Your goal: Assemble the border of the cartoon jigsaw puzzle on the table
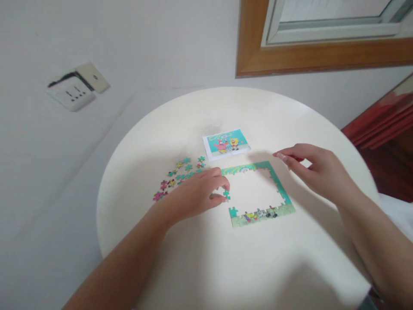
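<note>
A puzzle frame [280, 209] of joined border pieces lies on the round white table, with bare table inside it and a gap in its left side. At that gap my left hand [206, 189] pinches a small teal piece [226, 196] between thumb and fingers. My right hand [309, 165] hovers right of the frame's upper right corner, thumb and index fingertip pressed together; whether anything is between them is too small to tell. Several loose pieces [180, 176] in teal, pink and yellow lie left of the frame, partly hidden behind my left hand.
A picture card [227, 144] with cartoon figures lies behind the frame on the table [258, 267]. The wall behind holds a socket [72, 92] at the left and a wood-framed window [253, 60] at the right. Red cloth [383, 116] hangs at the far right.
</note>
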The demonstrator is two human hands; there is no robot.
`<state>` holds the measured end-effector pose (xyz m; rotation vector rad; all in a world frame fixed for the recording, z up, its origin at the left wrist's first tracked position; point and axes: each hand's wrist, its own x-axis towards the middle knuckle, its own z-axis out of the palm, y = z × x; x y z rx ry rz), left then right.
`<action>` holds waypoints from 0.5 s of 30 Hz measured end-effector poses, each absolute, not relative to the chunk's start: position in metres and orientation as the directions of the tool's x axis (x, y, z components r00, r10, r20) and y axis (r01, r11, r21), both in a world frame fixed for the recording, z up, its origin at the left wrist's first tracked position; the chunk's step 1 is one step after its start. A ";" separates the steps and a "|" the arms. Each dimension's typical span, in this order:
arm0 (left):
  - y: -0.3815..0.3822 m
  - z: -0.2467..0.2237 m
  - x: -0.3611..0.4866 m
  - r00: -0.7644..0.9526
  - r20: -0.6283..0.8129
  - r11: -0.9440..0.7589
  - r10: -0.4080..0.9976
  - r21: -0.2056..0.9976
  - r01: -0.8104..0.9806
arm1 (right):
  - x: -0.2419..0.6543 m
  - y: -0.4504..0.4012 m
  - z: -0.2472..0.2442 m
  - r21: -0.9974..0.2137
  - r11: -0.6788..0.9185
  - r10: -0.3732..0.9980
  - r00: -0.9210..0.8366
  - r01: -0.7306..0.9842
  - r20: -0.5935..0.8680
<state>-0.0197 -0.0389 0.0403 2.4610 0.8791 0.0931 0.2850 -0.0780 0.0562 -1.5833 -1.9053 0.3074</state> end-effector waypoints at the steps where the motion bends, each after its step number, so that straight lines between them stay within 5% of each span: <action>1: -0.039 0.041 -0.019 0.788 -0.109 -0.655 0.606 0.493 0.572 | 0.285 -0.078 0.056 -0.549 0.249 0.945 -0.077 0.797 0.318; 15: -0.037 0.041 -0.023 0.789 -0.113 -0.661 0.603 0.482 0.575 | 0.285 -0.078 0.057 -0.553 0.266 0.942 -0.091 0.789 0.324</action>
